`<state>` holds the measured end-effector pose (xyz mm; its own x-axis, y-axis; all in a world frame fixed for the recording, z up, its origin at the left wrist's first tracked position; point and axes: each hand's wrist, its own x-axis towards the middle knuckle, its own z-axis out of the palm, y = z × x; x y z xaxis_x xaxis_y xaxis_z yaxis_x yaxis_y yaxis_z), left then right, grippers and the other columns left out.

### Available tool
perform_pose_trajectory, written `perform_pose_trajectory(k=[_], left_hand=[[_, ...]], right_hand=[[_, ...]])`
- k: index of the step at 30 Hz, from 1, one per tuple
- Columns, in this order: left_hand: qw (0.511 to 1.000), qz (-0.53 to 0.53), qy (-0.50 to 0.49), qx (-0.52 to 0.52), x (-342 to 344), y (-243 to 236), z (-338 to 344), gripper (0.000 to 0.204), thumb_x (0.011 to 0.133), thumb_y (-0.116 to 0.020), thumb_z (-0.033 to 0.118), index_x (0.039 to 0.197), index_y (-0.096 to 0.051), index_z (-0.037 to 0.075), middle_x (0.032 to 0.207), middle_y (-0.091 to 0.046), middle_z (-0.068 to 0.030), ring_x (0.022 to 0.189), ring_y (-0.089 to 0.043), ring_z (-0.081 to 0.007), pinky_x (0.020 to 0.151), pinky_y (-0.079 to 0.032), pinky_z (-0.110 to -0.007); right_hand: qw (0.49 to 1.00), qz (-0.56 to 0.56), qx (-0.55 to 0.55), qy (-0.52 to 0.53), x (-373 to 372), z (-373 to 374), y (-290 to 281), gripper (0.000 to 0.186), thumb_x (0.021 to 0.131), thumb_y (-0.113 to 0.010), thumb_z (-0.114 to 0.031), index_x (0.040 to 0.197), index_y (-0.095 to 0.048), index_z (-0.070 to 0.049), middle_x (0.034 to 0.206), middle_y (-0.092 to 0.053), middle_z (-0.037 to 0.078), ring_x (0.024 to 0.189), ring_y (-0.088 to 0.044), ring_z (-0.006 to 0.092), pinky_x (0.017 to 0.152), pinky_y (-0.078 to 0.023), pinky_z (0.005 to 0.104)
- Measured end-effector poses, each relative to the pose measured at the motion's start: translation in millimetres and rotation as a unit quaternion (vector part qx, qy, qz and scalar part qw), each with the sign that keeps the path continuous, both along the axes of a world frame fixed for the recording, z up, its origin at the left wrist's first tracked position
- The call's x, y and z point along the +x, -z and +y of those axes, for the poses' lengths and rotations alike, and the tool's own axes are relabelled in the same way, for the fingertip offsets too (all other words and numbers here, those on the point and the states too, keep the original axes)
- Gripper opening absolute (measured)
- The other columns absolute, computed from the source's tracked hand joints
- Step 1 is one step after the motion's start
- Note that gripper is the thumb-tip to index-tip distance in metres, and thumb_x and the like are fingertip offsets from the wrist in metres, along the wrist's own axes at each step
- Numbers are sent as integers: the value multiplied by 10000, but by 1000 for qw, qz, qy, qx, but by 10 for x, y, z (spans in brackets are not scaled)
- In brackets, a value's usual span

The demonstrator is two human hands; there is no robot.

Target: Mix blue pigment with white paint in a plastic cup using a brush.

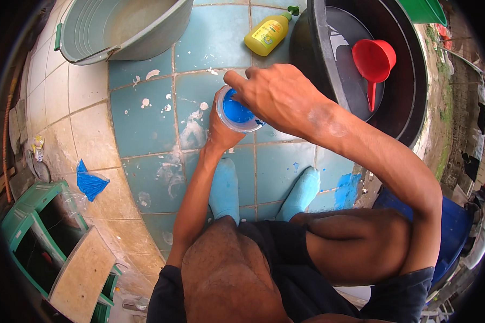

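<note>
My left hand [222, 132] is wrapped round a see-through plastic cup [246, 127], held over the tiled floor in front of my feet. Bright blue paint [235, 112] fills the part of the cup that I can see. Above the cup's far right rim is my right hand [277, 92], bent at the wrist with its fingers curled. Some of those fingertips dip behind the rim, so whatever they pinch is hidden. A little blue shows on the cup's right edge, below my right hand.
A large grey basin [145, 46] stands far left. At far right a black tub [409, 102] holds a red dipper [373, 62]. A yellow pump bottle [267, 35] lies beside it. Blue folded plastic [91, 181] and a green stool [35, 207] are left. Paint [346, 192] stains the tiles.
</note>
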<state>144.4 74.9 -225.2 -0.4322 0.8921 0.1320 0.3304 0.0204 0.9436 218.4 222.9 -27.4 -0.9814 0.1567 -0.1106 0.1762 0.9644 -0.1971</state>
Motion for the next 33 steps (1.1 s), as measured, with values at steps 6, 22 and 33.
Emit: perform_pose_trajectory(k=[6, 22, 33], left_hand=[[992, -60, 87, -73, -172, -122, 46, 1000, 637, -978, 188, 1450, -413, 50, 1342, -607, -165, 1233, -630, -305, 1034, -528, -416], [997, -58, 30, 37, 10, 249, 125, 905, 630, -988, 193, 1361, -477, 34, 1225, -643, -147, 1114, -678, -290, 944, -562, -392], [996, -73, 56, 11, -3, 141, 116, 871, 675, -969, 172, 1371, -464, 34, 1282, -646, -151, 1153, -675, -276, 984, -554, -388]], right_hand=[[969, 21, -237, 72, 139, 101, 14, 326, 888, -751, -170, 1072, -647, 77, 834, -692, 242, 819, -703, 436, 758, -580, 468], [957, 13, -290, 26, 259, 386, -485, 252, 916, -713, -139, 1127, -709, -1, 928, -716, 232, 916, -687, 426, 835, -545, 472], [960, 56, -243, 128, 215, 355, -667, 285, 975, -743, -201, 1071, -687, 61, 805, -715, 134, 721, -695, 134, 637, -560, 295]])
